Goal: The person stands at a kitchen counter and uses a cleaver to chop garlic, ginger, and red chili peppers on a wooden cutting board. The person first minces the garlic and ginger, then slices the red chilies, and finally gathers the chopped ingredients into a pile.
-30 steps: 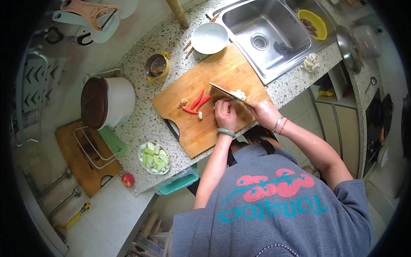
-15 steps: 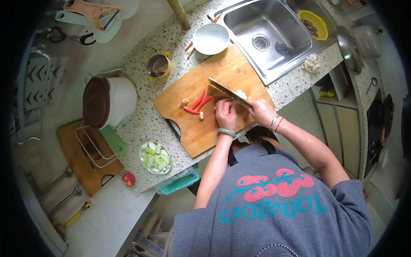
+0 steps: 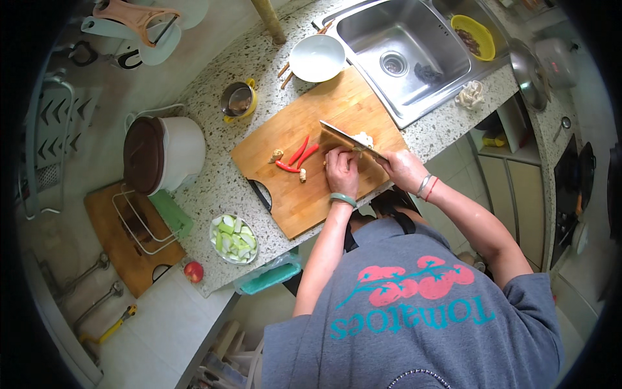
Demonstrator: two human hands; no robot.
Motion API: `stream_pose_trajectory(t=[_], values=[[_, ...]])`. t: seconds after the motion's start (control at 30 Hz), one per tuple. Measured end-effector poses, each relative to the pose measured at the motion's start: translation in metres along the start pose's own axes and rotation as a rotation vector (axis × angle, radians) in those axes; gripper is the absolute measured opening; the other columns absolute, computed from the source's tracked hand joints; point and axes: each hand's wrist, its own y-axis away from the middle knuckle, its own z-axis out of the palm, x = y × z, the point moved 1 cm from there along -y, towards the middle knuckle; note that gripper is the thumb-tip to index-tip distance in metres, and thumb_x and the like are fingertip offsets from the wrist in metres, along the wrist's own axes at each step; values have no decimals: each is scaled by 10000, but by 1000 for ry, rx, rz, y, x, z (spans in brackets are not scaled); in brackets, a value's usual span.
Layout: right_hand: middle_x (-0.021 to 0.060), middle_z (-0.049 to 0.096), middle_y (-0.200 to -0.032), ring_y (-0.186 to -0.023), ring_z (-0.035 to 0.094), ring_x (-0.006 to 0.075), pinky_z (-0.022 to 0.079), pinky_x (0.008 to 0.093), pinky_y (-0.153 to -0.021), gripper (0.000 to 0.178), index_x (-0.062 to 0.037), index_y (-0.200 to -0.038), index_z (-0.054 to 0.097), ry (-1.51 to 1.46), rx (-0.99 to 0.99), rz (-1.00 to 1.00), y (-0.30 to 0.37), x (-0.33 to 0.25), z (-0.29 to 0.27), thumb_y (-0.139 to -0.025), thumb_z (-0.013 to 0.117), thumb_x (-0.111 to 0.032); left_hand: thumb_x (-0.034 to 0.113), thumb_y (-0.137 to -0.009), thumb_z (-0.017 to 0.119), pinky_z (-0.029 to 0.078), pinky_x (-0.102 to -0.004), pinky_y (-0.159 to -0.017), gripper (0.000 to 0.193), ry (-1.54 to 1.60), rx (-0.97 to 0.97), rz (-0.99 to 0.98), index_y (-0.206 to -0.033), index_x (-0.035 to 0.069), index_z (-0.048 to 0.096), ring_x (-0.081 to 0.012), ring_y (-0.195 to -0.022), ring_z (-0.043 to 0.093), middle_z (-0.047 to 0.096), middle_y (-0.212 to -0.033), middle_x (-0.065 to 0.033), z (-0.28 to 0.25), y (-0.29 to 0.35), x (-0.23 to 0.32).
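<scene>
My right hand [image 3: 406,171] is wrapped around the handle of a cleaver [image 3: 346,138], whose broad blade slants up and left over the wooden cutting board [image 3: 295,211]. Beside the blade, my left hand [image 3: 342,170] presses down on the board with its fingers curled under. Whatever lies beneath those fingers is hidden. White chopped pieces [image 3: 364,139] lie against the far side of the blade. To the left on the board are several red chili peppers [image 3: 299,154], with two knobby tan pieces that look like ginger [image 3: 276,155] near them.
A white bowl [image 3: 317,58] rests across chopsticks behind the board, left of the steel sink [image 3: 402,39]. At left stand a yellow-handled cup [image 3: 238,100], a white pot with brown lid [image 3: 144,155], a bowl of cut green vegetable [image 3: 233,240] and a red apple [image 3: 193,271].
My right hand has moved slightly to the right with the cleaver, and the blade has shifted a little the same way. My left hand stays in nearly the same place.
</scene>
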Motion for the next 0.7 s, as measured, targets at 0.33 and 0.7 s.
stream_pose_trajectory(t=[0.33,0.7], values=[[253,640,-726,-701,641,432,512,524,-635,249,-33,-872,646,33,21,-22,6,-5,2,-954,553,-248,25,-788,691,470,-417,-797,70,7,-21,-15,-808,28,624,-317,-897,571,593,-937,-117,-1,-1,-1],[250,648,-750,-723,642,438,508,537,-648,248,-29,-868,650,-3,6,0,11,-2,7,-950,552,-242,29,-802,712,457,-392,-799,92,30,8,-4,-796,13,621,-300,-869,569,605,-913,-114,0,1,-4]])
